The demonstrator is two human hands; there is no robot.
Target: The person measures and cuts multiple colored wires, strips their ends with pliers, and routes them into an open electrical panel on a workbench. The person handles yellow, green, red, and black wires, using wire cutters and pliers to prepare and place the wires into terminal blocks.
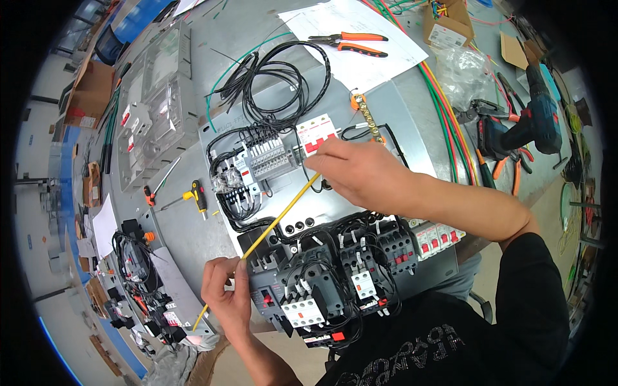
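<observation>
Currently, yellow wire [281, 217] runs straight between hands, slanting lower left to upper right over metal panel [341, 201]. Left hand [228, 293] pinched on it, short tail poking past; right hand [354, 168] closed on upper end, nearer red-and-white breaker [315, 130].
</observation>
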